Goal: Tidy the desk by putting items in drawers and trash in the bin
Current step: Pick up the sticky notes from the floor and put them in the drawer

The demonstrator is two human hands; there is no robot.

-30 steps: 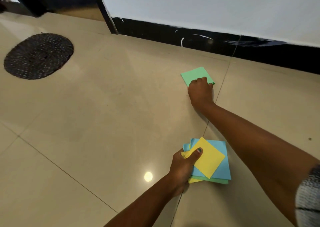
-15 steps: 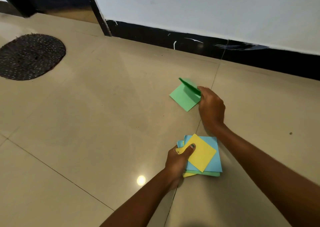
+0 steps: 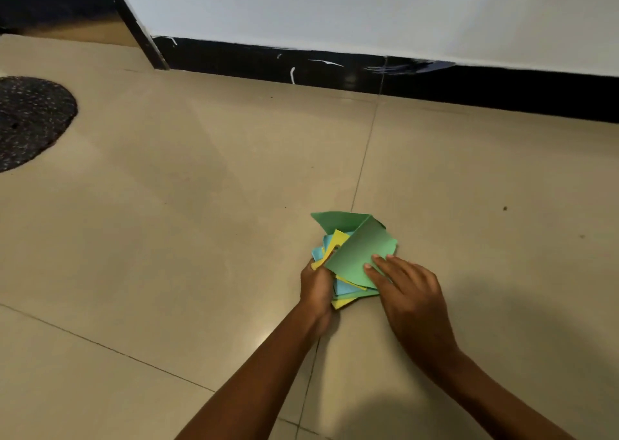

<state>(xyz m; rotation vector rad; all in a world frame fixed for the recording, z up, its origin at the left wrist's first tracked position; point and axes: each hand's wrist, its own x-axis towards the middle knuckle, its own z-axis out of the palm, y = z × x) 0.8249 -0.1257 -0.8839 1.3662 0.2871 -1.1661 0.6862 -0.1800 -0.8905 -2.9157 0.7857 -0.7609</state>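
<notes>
Left hand: my left hand (image 3: 316,288) grips the near-left edge of the paper stack (image 3: 348,290), fingers curled around it.
Right hand: my right hand (image 3: 407,288) lies flat, straight fingers pressing the green sheet (image 3: 360,248).
Green sheet: folded, atop the stack.
Stack: on the floor (image 3: 174,225), at centre.
Mat: dark mat (image 3: 28,121), far left.

Beige glossy floor tiles (image 3: 167,238) fill the view, thin grout lines (image 3: 363,161) running across them. A soft spot of light (image 3: 264,340) reflects off the tile near the bottom centre. Along the back, a pale white wall (image 3: 368,7) stands above a black skirting band (image 3: 335,67) flecked with white paint marks. At the left edge lies a dark speckled oval mat (image 3: 30,121). A dark frame (image 3: 140,34) slants down at upper left, with shadowed darkness beyond.
</notes>
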